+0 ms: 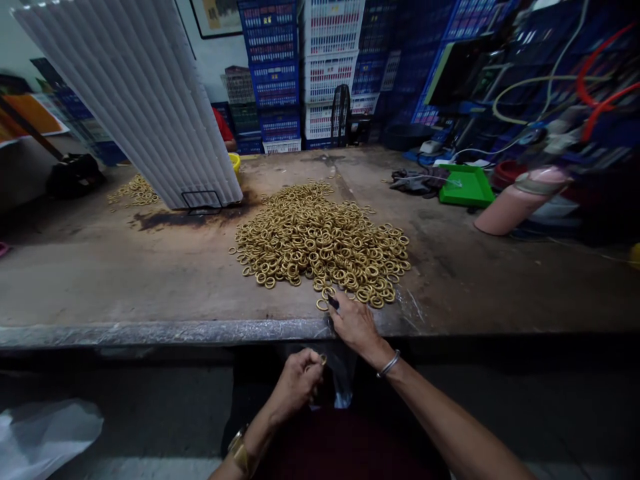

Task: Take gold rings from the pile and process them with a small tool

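Note:
A broad heap of brass-coloured metal rings lies on the table near its front edge. My right hand is at the near side of the heap, fingers closed on a small black tool whose kind is too small to make out. The tool's tip is beside a loose ring. Below the table edge, over my lap, my left hand pinches a single brass ring between thumb and fingers. Behind it hangs a clear plastic bag, partly hidden by my hands.
A tall white corrugated panel stands on the table at the left, with more rings behind it. A green tray, a dark cloth and a pink cylinder lie to the right. Stacked crates line the back.

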A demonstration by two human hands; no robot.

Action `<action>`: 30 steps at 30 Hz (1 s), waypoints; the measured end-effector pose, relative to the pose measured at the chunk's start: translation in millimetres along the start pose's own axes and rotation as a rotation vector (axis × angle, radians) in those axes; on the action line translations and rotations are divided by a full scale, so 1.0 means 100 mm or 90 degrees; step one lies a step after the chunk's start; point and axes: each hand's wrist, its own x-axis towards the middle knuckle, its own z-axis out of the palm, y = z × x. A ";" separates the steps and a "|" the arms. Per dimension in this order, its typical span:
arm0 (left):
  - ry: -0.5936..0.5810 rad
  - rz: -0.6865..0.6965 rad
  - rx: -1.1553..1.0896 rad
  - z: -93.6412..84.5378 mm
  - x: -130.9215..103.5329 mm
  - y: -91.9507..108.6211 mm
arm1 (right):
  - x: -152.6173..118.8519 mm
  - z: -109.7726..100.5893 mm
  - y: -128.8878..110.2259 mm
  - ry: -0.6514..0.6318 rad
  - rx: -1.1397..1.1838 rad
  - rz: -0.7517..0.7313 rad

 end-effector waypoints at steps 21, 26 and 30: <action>0.238 0.314 0.128 -0.09 0.27 0.46 | 0.10 0.00 -0.11 0.040 0.224 -0.015; 0.207 0.450 0.240 -0.19 0.43 0.46 | 0.10 0.00 -0.11 -0.100 0.622 0.074; 0.164 0.460 0.296 -0.19 0.44 0.45 | 0.03 0.00 -0.11 -0.230 0.828 0.154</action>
